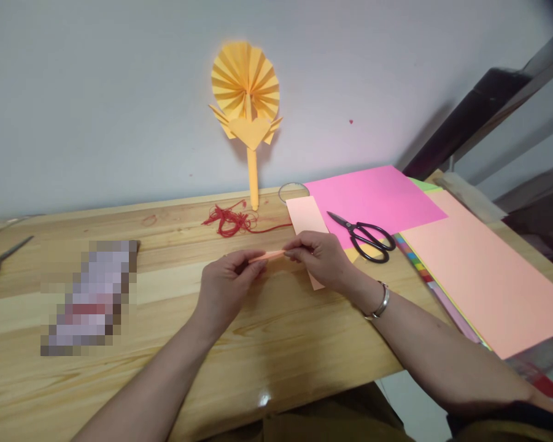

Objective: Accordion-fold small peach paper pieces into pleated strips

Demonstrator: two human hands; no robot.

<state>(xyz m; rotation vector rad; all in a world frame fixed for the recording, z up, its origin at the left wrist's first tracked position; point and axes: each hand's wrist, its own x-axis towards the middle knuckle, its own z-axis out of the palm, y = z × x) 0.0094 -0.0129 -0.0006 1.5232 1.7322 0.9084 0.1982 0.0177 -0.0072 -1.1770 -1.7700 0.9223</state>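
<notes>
Between both hands, just above the wooden table (175, 344), stretches a narrow strip of folded peach paper (274, 254). My left hand (228, 282) pinches its left end, and my right hand (320, 255) pinches its right end. Under and behind my right hand lies a flat piece of pale peach paper (306, 212), partly covered by that hand. Black-handled scissors (368, 239) rest to the right, on a pink sheet (377, 196). Beyond my hands is a tangle of red string (230, 221), one strand running toward the pale peach piece.
A yellow folded-paper fan (246, 80) leans upright against the wall. At left are a blurred-out flat object (92, 298) and another dark tool with a pointed blade (4, 258). Peach sheets (492, 264) are stacked at right, near a thin clear ring (280, 191).
</notes>
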